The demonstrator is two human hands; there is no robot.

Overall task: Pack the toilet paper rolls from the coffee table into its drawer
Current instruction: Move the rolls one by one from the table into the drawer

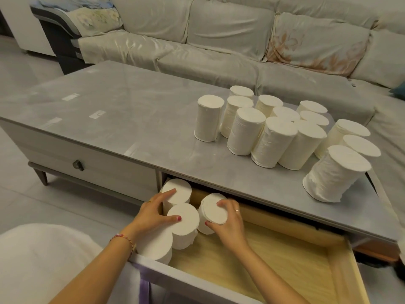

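The coffee table's drawer (285, 255) stands pulled out, its pale wood floor showing. Several white toilet paper rolls stand upright at its left end: one at the back (182, 189), one in the middle (186, 227), one at the front (155, 244). My left hand (153, 213) rests spread across the back and middle rolls. My right hand (230, 218) grips a fourth roll (211, 210), tilted, just right of them inside the drawer. Several more rolls (274, 132) stand on the right half of the grey table top (109, 110).
A second drawer with a dark knob (78, 165) is closed at the left. A covered sofa (219, 40) runs behind the table. Something white and soft (43, 260) lies at the lower left. The drawer's front panel (186, 279) is close to me.
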